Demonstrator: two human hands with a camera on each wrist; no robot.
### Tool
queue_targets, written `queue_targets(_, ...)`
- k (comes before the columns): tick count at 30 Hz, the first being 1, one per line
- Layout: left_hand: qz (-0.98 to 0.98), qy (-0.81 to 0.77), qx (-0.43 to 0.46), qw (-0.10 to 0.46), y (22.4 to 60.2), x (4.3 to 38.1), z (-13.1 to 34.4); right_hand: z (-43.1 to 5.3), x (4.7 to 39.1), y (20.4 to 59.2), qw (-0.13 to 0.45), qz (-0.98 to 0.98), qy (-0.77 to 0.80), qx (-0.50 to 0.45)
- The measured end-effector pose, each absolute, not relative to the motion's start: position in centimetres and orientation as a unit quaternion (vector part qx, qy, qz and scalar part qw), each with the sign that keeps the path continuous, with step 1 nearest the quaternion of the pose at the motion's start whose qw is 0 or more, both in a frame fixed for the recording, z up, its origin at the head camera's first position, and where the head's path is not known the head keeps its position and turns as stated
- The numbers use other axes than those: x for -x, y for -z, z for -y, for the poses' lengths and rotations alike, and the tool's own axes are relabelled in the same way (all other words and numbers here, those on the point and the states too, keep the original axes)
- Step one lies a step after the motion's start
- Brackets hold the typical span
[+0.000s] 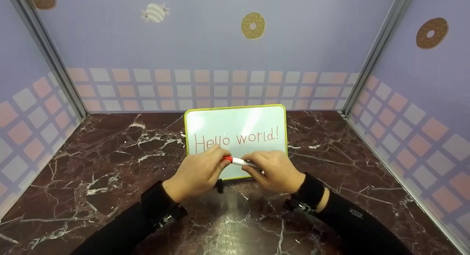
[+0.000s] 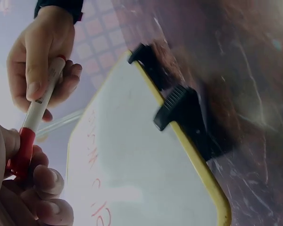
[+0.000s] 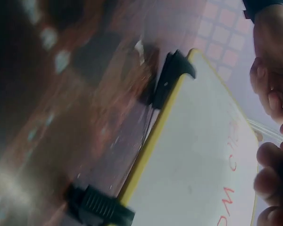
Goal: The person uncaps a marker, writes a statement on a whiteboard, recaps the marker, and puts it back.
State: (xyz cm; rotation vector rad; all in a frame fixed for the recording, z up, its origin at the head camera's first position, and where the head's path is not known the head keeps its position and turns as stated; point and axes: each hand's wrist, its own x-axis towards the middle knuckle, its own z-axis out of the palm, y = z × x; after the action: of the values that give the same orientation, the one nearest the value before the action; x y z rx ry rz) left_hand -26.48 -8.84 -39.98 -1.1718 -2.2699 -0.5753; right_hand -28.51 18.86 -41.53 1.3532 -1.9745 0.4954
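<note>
In front of a yellow-framed whiteboard (image 1: 235, 119) that reads "Hello world!" in red, both hands meet on one marker (image 1: 238, 161). My left hand (image 1: 200, 170) pinches its red cap (image 2: 22, 153) between thumb and fingers. The white barrel (image 2: 40, 103) is gripped by my right hand (image 1: 275, 170), thumb along its side in the left wrist view. Cap and barrel are in line and touching. Only a sliver of the marker shows at the right edge of the right wrist view, partly behind the fingers.
Black feet (image 2: 179, 106) clip onto the board's lower edge and prop it up on the dark marbled table (image 1: 128, 181). Purple patterned walls (image 1: 205, 46) enclose the table at the back and both sides.
</note>
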Motion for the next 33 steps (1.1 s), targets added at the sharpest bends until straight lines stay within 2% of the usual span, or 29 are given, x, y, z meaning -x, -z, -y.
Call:
queue_targets(14,0.828,0.177,0.413,0.335,40.1,28.1,10.6,-19.7,29.5,41.5,0.384,0.772,-0.154,-0.483)
queue_targets(33,0.837,0.188,0.348,0.377,37.5,30.3,15.0,-24.0,32.2,39.4,0.443,0.797,-0.179,-0.369)
